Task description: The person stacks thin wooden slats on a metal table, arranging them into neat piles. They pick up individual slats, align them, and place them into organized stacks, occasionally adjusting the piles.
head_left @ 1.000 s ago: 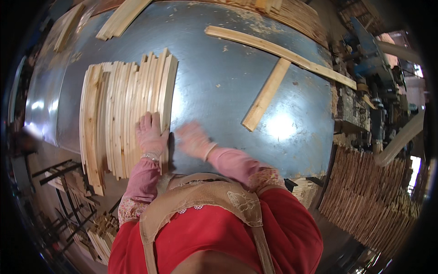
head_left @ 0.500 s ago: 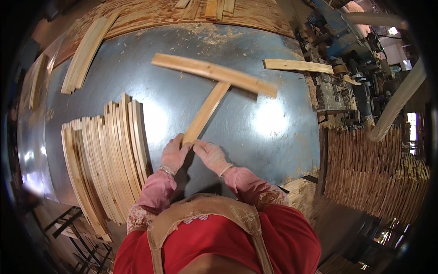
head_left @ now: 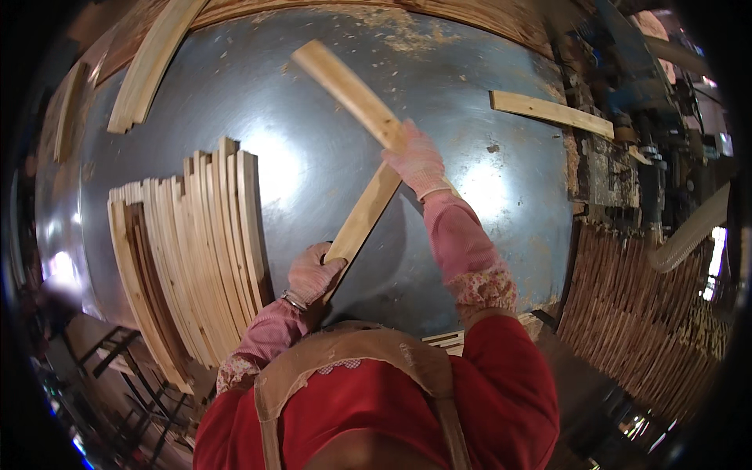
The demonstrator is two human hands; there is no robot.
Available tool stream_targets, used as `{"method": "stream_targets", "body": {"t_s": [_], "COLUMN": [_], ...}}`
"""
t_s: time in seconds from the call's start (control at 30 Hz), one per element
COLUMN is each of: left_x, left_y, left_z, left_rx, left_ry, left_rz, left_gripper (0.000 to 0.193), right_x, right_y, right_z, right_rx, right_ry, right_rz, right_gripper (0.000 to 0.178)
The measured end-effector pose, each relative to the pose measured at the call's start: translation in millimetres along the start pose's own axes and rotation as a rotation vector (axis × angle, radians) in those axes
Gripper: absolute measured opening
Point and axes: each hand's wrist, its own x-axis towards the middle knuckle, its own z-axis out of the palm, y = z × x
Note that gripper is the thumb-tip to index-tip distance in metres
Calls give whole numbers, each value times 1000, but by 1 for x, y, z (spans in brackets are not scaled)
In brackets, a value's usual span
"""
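Note:
My left hand (head_left: 315, 272), in a pale pink glove, grips the near end of a light wooden board (head_left: 366, 210) that slants away over the metal table. At its far end a second wooden board (head_left: 345, 88) lies crosswise, slanting up to the left. My right hand (head_left: 417, 160), also gloved, is closed over the middle of this second board, where the two boards meet. It hides the joint; a small bit of the second board shows beyond my wrist.
On the left of the metal table (head_left: 329, 133) stands a row of several wooden strips (head_left: 192, 243). More boards (head_left: 157, 66) lie at the far left. A single board (head_left: 552, 111) points toward a machine (head_left: 619, 168) at the right. Stacked strips (head_left: 634, 313) stand below that machine.
My right hand has left the first board's near end and reached forward onto the crosswise board. That board has turned more steeply. My left hand keeps its hold. The whole view has shifted slightly.

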Motion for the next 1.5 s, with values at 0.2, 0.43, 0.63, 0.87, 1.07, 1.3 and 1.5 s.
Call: {"method": "stream_targets", "body": {"t_s": [0.2, 0.43, 0.63, 0.87, 1.07, 1.3, 1.5], "left_x": [-40, -71, -72, -34, 78, 143, 97], "left_y": [-39, -54, -102, -37, 108, 102, 94], "left_z": [-29, -72, -56, -66, -53, 3, 28], "left_rx": [255, 606, 821, 562, 655, 634, 661], "left_ry": [378, 616, 672, 585, 553, 260, 260], "left_rz": [-52, 236, 278, 557, 718, 647, 592], "left_gripper": [48, 68, 84, 79, 90, 109, 95], "right_x": [-49, -182, -76, 158, 124, 120, 205], "right_y": [-26, -143, -77, 84, 62, 169, 229], "right_z": [38, 172, 107, -13, -7, -33, -101], "right_rx": [705, 83, 464, 1712, 1299, 1432, 1406], "right_ry": [171, -769, -366, 472, 468, 437, 747], "right_rz": [186, -485, -199, 374, 340, 320, 489], "right_gripper": [60, 70, 52, 37, 21, 29, 58]}}
